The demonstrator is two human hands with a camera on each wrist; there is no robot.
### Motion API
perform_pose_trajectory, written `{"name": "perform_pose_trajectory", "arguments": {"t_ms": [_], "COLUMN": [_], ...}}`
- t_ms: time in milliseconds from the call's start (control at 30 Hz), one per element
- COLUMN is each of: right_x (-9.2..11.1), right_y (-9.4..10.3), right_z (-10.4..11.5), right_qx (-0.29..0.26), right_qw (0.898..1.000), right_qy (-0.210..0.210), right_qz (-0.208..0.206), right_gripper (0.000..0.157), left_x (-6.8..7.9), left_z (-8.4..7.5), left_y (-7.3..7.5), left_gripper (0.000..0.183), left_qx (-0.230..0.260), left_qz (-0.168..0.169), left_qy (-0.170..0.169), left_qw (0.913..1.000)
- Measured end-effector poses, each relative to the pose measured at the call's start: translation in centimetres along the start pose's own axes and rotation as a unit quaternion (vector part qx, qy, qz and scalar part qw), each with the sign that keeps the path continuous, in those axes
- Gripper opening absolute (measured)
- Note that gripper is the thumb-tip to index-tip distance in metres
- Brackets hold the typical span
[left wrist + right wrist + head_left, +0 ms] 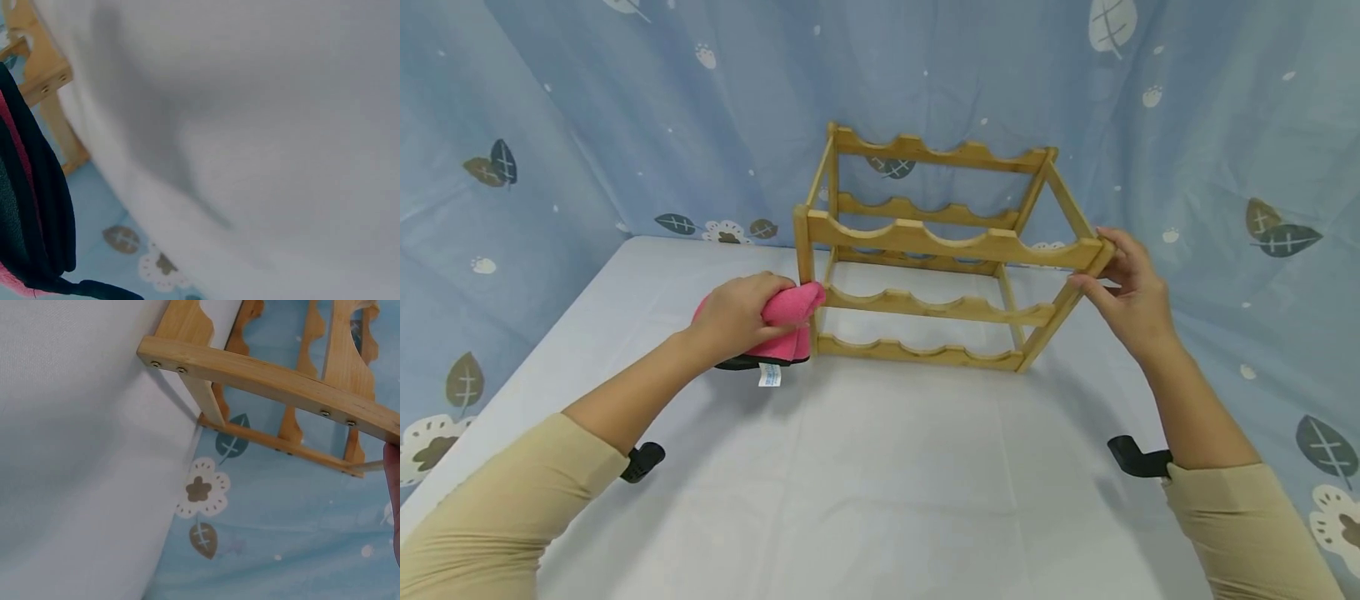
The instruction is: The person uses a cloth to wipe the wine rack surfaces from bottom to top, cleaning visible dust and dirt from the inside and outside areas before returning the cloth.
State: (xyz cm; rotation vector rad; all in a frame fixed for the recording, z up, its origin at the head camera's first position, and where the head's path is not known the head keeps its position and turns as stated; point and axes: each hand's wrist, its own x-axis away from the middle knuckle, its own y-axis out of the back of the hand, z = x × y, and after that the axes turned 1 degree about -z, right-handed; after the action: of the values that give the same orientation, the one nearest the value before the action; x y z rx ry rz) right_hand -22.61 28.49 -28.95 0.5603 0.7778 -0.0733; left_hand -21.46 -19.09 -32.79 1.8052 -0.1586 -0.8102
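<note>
A wooden bottle rack (925, 237) with scalloped rails stands on the white table, in the middle of the head view. My left hand (737, 321) grips a folded pink cloth (793, 308) with dark edging and a small white tag, beside the rack's front left post. In the left wrist view the cloth (37, 206) shows its dark border at the left edge, but the hand is out of sight. With thumb and fingers, my right hand (1131, 296) pinches the top of the front right post. Screws show along that post (250, 378) in the right wrist view.
The white tabletop (887, 483) reaches toward me in front of the rack. Behind and at both sides hangs a blue curtain (737, 100) with leaf and flower prints. Black wrist mounts (1138, 457) stick out near both sleeves.
</note>
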Motion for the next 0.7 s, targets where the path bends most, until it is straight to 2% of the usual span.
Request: {"name": "perform_pose_trajectory", "arguments": {"t_ms": [200,467,700], "right_x": [0.1,0.1,-0.1], "right_y": [0.0,0.1,0.0], "right_z": [-0.2,-0.5,-0.2], "right_qx": [-0.003,-0.009,-0.012], "right_qw": [1.000,1.000,1.000], "right_qy": [0.003,0.027,0.022], "right_qz": [0.001,-0.001,0.001], "right_gripper": [0.064,0.064,0.064], "left_x": [0.7,1.2,1.8], "left_z": [0.3,0.6,0.8], "left_y": [-1.3,-2.5,-3.9], "left_gripper": [0.055,0.055,0.055], "left_qx": [-0.030,-0.042,-0.054], "left_qz": [0.038,0.040,0.086], "left_qy": [-0.006,-0.032,-0.020], "left_qw": [0.9988,0.9978,0.9947]}}
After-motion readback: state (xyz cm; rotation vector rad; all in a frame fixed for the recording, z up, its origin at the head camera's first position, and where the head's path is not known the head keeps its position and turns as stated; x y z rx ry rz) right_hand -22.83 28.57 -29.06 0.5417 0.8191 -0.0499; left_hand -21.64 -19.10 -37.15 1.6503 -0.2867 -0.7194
